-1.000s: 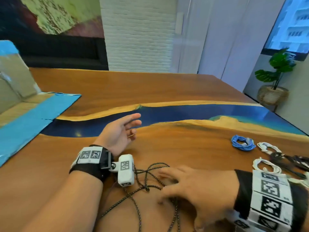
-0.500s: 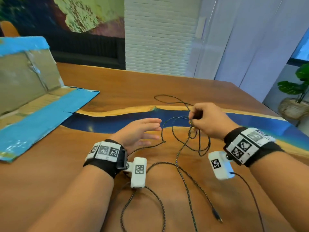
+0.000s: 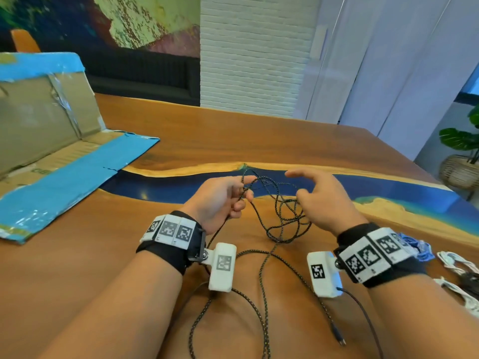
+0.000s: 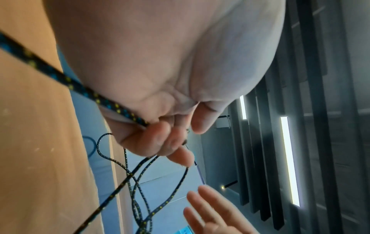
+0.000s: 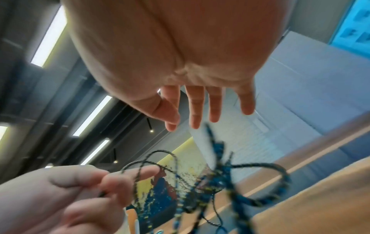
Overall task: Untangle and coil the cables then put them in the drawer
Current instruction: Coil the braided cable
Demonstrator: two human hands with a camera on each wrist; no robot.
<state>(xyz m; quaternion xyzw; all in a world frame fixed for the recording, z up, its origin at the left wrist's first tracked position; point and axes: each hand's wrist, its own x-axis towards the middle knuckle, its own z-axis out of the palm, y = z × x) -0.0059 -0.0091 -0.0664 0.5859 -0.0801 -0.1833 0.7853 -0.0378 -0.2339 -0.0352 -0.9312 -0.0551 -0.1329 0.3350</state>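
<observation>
Braided cable (image 3: 281,221), black with yellow flecks, is now held by the left hand (image 3: 220,200); half a second back the right hand was the one pinching it, and a second back it lay flat on the table under the right palm. So a hand-over has taken place.

Left hand: fingers curled, thumb and forefinger pinching a strand near the top of the tangle, lifted clear of the table (image 3: 259,141). Left wrist view confirms it: cable (image 4: 112,106) runs across the palm and disappears under the curled fingers (image 4: 160,142).

Right hand (image 3: 321,200): spread wide, fingers straight, holding nothing. Right wrist view shows the open fingers (image 5: 196,107) just above the blurred knot of loops (image 5: 216,177). Whether a fingertip touches a strand, I cannot tell.

Cable position: a bunch of loops hangs between the two hands, the lower loops resting on the table. Two long runs trail toward the person, one ending in a plug (image 3: 338,338) on the table.

Judgement: still the untangle step, early. Left now anchors, which frees the right to pick loops apart. No coil formed yet.

Other cables, a blue one (image 3: 420,248) and white ones (image 3: 456,263), lie at right on the table. Cardboard box with blue tape (image 3: 64,177) sits open at left; presumably this stands in for the drawer, not certain.
</observation>
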